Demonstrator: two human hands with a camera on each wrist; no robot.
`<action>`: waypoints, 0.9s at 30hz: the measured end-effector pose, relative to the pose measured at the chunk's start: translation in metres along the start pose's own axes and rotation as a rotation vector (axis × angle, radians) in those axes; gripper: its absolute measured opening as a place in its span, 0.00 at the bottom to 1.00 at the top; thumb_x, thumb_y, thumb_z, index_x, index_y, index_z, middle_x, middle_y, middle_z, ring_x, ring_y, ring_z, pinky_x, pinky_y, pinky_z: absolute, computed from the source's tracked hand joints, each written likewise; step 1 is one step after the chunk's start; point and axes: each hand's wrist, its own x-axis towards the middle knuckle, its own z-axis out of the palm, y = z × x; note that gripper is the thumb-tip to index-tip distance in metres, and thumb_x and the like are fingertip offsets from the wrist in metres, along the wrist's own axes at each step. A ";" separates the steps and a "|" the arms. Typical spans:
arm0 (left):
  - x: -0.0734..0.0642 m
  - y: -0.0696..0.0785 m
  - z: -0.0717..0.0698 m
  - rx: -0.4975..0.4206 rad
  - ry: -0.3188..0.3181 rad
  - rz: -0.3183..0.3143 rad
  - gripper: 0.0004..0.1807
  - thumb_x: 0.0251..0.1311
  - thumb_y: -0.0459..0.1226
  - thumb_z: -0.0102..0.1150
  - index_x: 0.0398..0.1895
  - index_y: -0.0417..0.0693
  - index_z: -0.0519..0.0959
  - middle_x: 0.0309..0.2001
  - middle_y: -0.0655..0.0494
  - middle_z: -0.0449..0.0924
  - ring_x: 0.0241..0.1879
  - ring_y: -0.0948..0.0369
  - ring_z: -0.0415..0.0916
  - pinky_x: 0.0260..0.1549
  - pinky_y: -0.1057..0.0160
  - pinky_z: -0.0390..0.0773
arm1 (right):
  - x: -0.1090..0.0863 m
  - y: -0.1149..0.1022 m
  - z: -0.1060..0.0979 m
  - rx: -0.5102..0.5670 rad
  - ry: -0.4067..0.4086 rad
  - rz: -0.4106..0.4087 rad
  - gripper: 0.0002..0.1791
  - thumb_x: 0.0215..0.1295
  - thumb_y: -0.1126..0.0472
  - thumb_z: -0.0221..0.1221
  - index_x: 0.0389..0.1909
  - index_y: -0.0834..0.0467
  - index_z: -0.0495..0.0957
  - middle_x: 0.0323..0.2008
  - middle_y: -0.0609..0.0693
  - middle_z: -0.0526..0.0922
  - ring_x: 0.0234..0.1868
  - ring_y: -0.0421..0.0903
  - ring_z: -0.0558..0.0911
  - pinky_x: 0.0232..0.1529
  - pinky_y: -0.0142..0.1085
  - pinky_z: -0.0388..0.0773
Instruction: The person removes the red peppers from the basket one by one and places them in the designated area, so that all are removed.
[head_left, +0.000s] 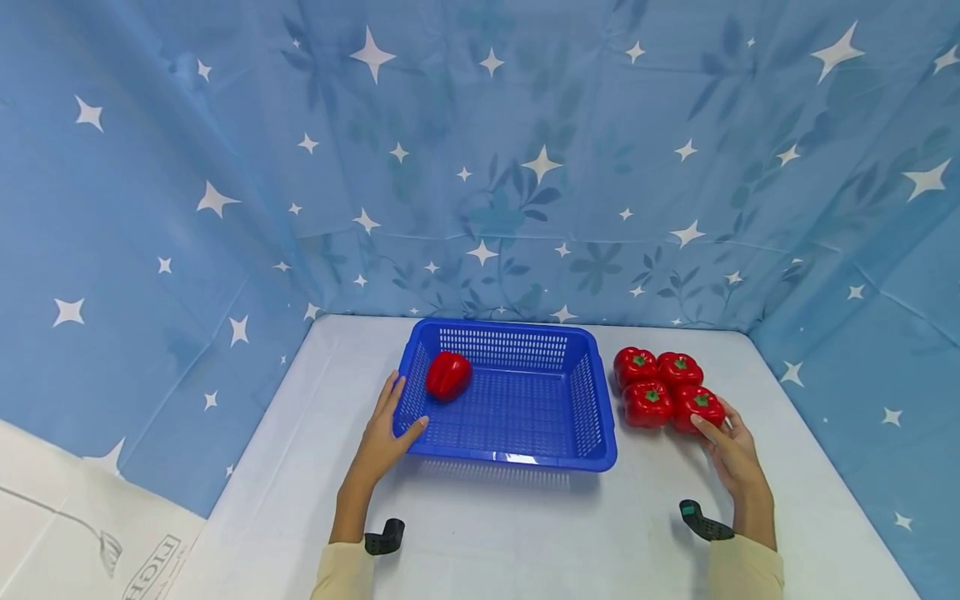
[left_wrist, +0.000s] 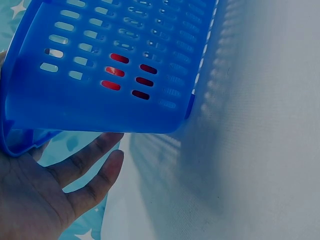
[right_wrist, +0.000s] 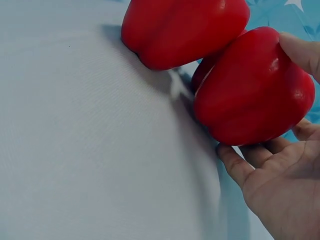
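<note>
A blue plastic basket (head_left: 517, 458) with slotted walls stands on the white table. One red bell pepper (head_left: 448, 377) lies on its side in its left part, and its red shows through the slots in the left wrist view. My left hand (head_left: 381, 442) rests at the basket's near left corner, fingers extended along the outside and thumb over the rim. To the basket's right, several red bell peppers (head_left: 648, 404) sit together, green stems up. My right hand (head_left: 735, 450) holds the near right bell pepper (right_wrist: 255, 90), thumb on top and fingers around its outer side.
A blue curtain (head_left: 480, 167) with white stars and leaf patterns hangs behind the table and along both sides. White table surface (head_left: 525, 533) lies in front of the basket. Each wrist carries a black camera mount (head_left: 384, 537).
</note>
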 end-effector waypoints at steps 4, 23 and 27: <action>0.000 -0.001 0.001 0.002 0.004 0.010 0.48 0.60 0.54 0.59 0.78 0.50 0.48 0.80 0.55 0.39 0.78 0.45 0.43 0.66 0.37 0.57 | 0.000 0.001 0.000 0.006 -0.035 -0.008 0.44 0.69 0.60 0.58 0.77 0.39 0.42 0.75 0.41 0.47 0.74 0.40 0.50 0.48 0.16 0.75; 0.000 0.001 0.000 -0.001 0.006 0.007 0.48 0.60 0.53 0.58 0.78 0.49 0.48 0.80 0.55 0.39 0.78 0.45 0.43 0.66 0.36 0.58 | -0.004 0.000 0.004 0.015 0.002 -0.017 0.45 0.69 0.60 0.58 0.78 0.40 0.42 0.78 0.39 0.44 0.73 0.37 0.52 0.51 0.16 0.72; 0.000 0.000 0.000 -0.006 0.005 0.007 0.48 0.60 0.53 0.58 0.78 0.49 0.48 0.80 0.55 0.39 0.78 0.45 0.43 0.66 0.36 0.57 | -0.006 0.000 0.006 -0.005 0.025 -0.018 0.45 0.69 0.58 0.58 0.78 0.41 0.42 0.79 0.40 0.41 0.76 0.40 0.48 0.50 0.14 0.73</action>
